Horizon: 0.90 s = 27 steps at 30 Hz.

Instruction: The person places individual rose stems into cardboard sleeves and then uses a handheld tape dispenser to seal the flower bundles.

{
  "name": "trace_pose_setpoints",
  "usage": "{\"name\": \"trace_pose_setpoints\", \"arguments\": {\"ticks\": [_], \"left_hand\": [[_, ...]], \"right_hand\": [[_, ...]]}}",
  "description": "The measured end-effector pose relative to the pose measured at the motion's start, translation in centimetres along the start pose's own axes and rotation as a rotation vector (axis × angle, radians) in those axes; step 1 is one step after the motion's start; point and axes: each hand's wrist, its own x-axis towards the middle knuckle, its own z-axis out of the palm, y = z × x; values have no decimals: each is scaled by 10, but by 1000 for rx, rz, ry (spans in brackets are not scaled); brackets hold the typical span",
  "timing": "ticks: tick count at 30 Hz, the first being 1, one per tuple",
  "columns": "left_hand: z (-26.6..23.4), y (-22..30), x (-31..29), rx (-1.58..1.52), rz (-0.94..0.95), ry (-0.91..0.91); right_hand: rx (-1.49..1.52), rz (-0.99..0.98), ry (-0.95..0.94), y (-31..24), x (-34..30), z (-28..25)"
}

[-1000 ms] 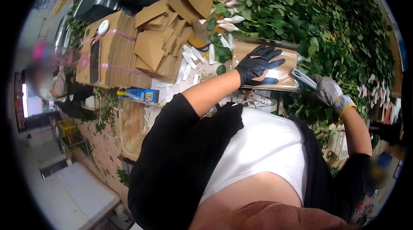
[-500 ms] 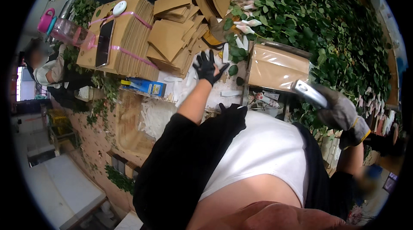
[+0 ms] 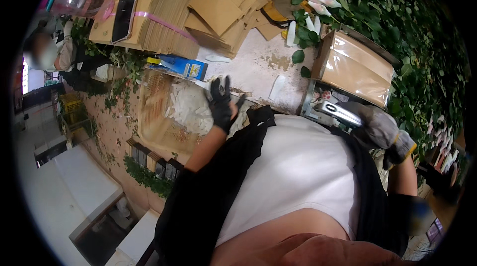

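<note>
My left hand point(image 3: 222, 106), in a black glove, hovers with fingers spread at the table's near edge. Just beneath and beside it, a tan plastic basket point(image 3: 151, 112) holds a heap of small white sleeve-like pieces point(image 3: 191, 104). One more white piece point(image 3: 278, 87) lies on the worn white tabletop point(image 3: 248, 69). My right hand point(image 3: 380, 124), in a grey work glove with a yellow-edged cuff, grips a silver stapler point(image 3: 340, 113). The stapler is beside a metal stand bearing a plastic-wrapped stack of brown paper point(image 3: 357, 64).
Brown cardboard sheets point(image 3: 164, 12) tied with pink strap carry a phone point(image 3: 126, 10); loose cardboard pieces point(image 3: 218, 7) lie alongside. A blue box point(image 3: 181, 66) sits by the basket. Leafy stems with sleeved pink buds point(image 3: 320, 5) cover the right. Another person point(image 3: 49, 52) is at far left.
My left hand has swept from the tabletop back to the basket's edge, and several white pieces have left the table. My right hand has brought the stapler left, closer to me. The view has shifted.
</note>
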Motion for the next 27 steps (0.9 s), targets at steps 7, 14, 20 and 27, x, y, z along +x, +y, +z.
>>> {"name": "trace_pose_setpoints", "arguments": {"ticks": [7, 14, 20, 27], "left_hand": [[42, -8, 88, -131, -79, 115], [26, 81, 48, -408, 103, -47], [55, 70, 50, -528, 560, -92], [74, -14, 62, -590, -16, 168]], "right_hand": [[-30, 194, -119, 75, 59, 82], [178, 222, -140, 51, 75, 81], [-19, 318, -119, 55, 93, 101], [-235, -100, -161, 53, 125, 112]]}}
